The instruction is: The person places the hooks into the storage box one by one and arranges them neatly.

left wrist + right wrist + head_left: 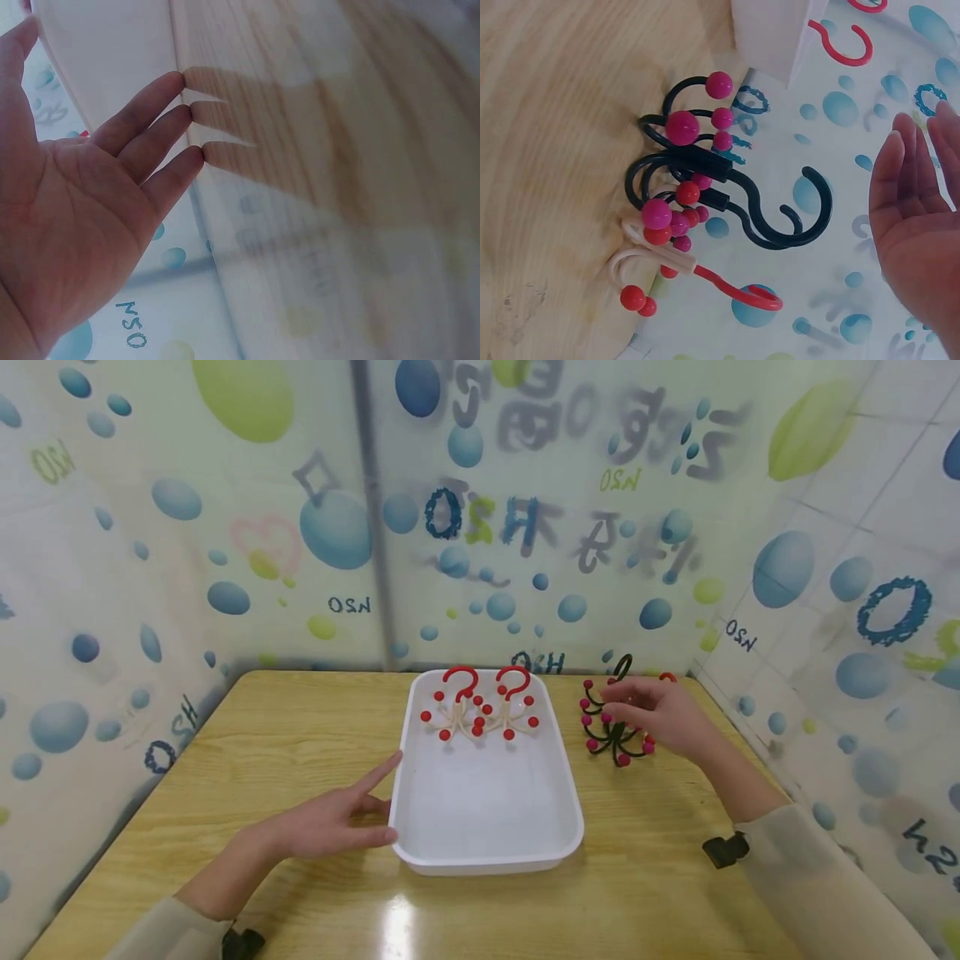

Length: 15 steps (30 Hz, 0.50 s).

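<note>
Bright, diffuse head view, white glare on the tabletop (480, 918), dimmer wrist views, left one hazily blurred

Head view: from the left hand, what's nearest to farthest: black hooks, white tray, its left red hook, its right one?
1. White tray: at the left hand.
2. Left red hook: tray's far end.
3. Right red hook: beside it.
4. Black hooks: right of tray.

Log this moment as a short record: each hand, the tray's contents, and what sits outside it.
Left hand: fingers spread, touching the left side of the white tray
Right hand: near the black hooks, gripping nothing
In tray: two red-and-beige hooks with red balls, at the far end
Right of tray: black hooks with pink balls, at least one red-and-beige hook
Surface: wooden table
</note>
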{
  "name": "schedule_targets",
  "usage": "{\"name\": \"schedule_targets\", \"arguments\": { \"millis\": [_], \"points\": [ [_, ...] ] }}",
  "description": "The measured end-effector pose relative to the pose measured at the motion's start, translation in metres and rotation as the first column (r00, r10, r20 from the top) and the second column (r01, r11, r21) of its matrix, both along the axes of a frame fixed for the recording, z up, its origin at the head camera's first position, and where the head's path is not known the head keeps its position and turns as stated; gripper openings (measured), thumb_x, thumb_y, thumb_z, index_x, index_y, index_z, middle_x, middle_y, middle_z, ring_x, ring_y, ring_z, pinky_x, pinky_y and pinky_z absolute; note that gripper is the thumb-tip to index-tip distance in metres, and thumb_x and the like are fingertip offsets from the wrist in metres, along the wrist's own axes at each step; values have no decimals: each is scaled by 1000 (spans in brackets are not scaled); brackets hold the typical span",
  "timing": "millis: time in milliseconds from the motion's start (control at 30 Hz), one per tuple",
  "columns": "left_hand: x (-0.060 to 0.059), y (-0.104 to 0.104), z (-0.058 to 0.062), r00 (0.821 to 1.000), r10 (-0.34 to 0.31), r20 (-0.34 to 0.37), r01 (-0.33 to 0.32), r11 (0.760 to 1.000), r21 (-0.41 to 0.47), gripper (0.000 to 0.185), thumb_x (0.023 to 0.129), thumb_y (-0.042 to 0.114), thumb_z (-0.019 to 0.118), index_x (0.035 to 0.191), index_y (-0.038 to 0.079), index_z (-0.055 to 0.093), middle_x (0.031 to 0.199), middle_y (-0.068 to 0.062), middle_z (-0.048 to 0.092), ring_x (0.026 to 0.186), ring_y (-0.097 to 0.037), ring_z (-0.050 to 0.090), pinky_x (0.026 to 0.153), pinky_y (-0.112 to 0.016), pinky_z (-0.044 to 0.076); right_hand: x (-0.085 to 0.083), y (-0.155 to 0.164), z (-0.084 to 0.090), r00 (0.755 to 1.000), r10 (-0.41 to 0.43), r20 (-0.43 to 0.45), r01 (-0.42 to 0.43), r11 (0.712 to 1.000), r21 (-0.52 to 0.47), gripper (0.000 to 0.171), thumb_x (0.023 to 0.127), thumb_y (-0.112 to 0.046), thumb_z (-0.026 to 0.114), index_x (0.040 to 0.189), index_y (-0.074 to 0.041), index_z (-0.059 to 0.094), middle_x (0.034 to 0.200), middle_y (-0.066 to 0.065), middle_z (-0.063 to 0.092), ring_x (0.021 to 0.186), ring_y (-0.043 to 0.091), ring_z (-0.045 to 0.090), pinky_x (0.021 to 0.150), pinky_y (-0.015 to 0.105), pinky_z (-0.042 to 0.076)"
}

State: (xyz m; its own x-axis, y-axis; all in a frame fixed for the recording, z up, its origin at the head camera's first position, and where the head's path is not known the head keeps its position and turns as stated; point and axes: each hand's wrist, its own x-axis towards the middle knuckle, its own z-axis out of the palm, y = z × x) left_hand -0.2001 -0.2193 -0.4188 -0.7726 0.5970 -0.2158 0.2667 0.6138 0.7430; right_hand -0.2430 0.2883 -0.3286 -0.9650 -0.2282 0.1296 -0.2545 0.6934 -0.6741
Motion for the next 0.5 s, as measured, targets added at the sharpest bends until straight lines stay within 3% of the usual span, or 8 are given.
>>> {"name": "schedule_targets", "arguments": {
  "millis": [233,367,500],
  "points": [
    [-1,0,-1,1000,-10,-7,10,1000,-4,104,106,49,72,178,35,-1,149,-15,70,140,-40,65,117,-72,46,10,9,-6,1000,-15,27,15,1000,5,37,108,-39,73,136,-15,75,127,11,77,96,20,69,72,28,60],
    [-1,0,-1,1000,-8,1,8,1000,2,104,106,49,72,178,35,-1,150,-15,70,141,-40,65,118,-72,46,9,18,-7,1000,-22,15,23,999,-28,36,110,-32,70,138,-9,73,127,13,76,95,16,69,73,26,60],
    [-1,0,-1,1000,-3,11,3,1000,12,104,105,48,72,178,35,-1,151,-15,69,141,-39,65,118,-72,46,2,31,-7,998,-69,-6,68,996,-57,39,111,-35,68,141,-9,72,118,10,77,88,11,70,63,29,57]
  ]
}}
